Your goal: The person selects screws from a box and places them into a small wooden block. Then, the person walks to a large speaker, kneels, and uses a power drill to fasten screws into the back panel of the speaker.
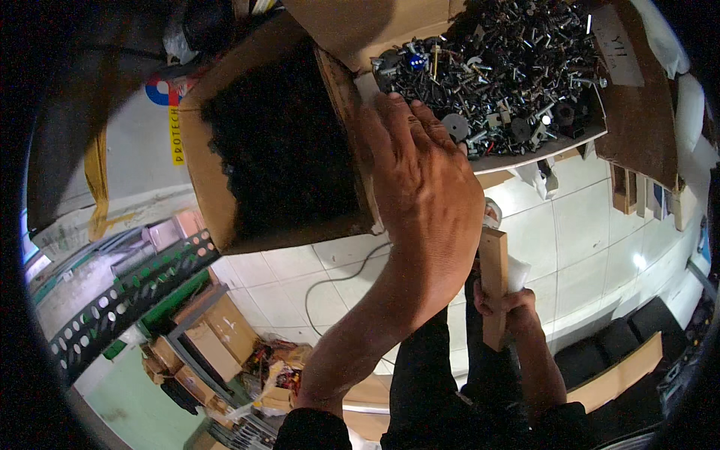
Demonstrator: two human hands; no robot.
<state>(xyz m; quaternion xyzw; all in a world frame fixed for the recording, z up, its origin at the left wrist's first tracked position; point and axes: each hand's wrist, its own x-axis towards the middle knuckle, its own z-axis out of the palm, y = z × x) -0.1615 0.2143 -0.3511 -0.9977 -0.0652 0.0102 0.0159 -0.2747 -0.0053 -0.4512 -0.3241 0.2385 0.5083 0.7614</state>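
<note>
My left hand (427,180) reaches up across the middle, its back toward me and its fingers stretched out. The fingertips are at the near left edge of a box of loose screws, bolts and washers (517,90); whether they touch it I cannot tell. Left of the hand stands an open cardboard box (196,161) with a very dark inside, its contents not readable. Lower down, my right hand (517,306) is closed around a long light-brown rectangular bar (493,281), perhaps wood or cardboard. A white piece (517,274) shows beside the bar, partly hidden.
White floor tiles (585,202) lie below, with a dark cable (330,281) across them. Cartons (217,337) and a black perforated metal strip (135,289) are at the lower left. Dark padded shapes (622,337) are at the lower right, and brown cardboard flaps (637,135) at the upper right.
</note>
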